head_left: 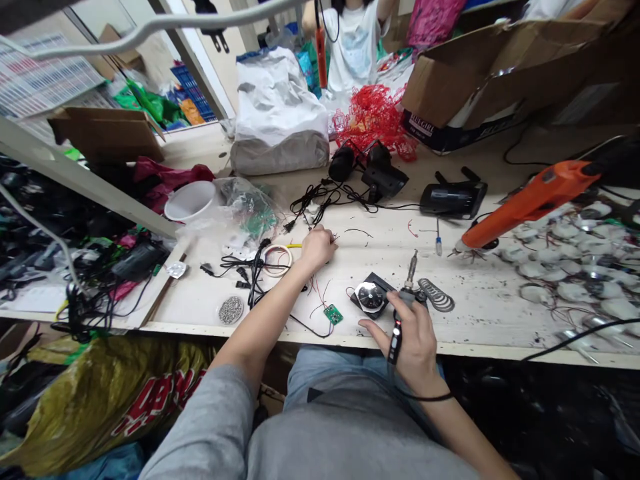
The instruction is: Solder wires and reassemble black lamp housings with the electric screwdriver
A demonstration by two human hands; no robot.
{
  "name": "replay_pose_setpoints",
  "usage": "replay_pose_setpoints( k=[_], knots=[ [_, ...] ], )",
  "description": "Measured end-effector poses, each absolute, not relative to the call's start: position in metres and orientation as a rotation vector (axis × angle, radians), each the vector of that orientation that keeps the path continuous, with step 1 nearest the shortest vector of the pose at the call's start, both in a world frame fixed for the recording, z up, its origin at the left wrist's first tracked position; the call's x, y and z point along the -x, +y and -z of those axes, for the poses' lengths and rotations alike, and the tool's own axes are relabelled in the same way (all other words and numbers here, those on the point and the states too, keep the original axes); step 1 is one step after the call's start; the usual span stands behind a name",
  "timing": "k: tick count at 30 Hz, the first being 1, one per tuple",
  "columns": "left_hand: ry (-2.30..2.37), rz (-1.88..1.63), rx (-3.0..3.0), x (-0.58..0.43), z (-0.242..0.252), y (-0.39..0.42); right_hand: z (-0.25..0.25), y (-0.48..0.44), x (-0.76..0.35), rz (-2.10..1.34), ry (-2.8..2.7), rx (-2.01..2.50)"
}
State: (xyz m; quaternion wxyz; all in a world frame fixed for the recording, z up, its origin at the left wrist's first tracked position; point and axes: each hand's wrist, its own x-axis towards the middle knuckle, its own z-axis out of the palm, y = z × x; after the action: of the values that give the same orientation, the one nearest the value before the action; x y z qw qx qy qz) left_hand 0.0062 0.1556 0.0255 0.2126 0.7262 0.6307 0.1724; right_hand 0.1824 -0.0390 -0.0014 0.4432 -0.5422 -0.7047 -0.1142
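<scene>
Soldering iron (409, 283), slim, metal-tipped, is clasped in the right hand (416, 339); the left hand (319, 248) curls, contents unclear.

White bench (500, 327) being backed by pale wall (229, 77)
At left, the bench is being crossed by a slanted post (100, 188).

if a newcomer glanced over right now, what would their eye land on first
Probably the big orange tool slanting across the right side, then the bright red tangle at the far side, just left of the cardboard box. Nearer in, the small green circuit board stands out by the white bench's front edge, left of the right hand.
</scene>
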Motion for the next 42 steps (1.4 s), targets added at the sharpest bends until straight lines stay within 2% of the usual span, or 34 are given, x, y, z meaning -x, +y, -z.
replay_pose_setpoints(
  k=[8, 13, 16, 20, 25, 34, 42],
  knots=[
    [1.578, -0.734, -1.761, 0.026, -0.055, 0.145, 0.007, -0.023, -0.17, 0.182, -1.716, 1.392],
    [1.345, -1.053, -1.501, 0.063, -0.091, 0.106, 0.002, -0.021, -0.186, 0.056, -1.756, 1.318],
    [1.276, -1.067, -1.543, 0.065, -0.1, 0.071, 0.003, -0.019, -0.196, 0.015, -1.802, 1.273],
    [1.146, -0.858, -1.691, 0.04, -0.075, 0.03, 0.006, -0.017, -0.2, 0.009, -1.846, 1.24],
    [1.228, -0.725, -1.512, 0.011, -0.031, 0.011, 0.007, -0.018, -0.2, 0.013, -1.876, 1.223],
    [1.22, -0.787, -1.602, -0.003, -0.035, 0.009, -0.003, -0.031, -0.199, 0.045, -1.841, 1.237],
    [1.249, -0.843, -1.522, -0.013, -0.022, 0.005, 0.007, -0.024, -0.199, -0.093, -1.867, 1.262]
  ],
)
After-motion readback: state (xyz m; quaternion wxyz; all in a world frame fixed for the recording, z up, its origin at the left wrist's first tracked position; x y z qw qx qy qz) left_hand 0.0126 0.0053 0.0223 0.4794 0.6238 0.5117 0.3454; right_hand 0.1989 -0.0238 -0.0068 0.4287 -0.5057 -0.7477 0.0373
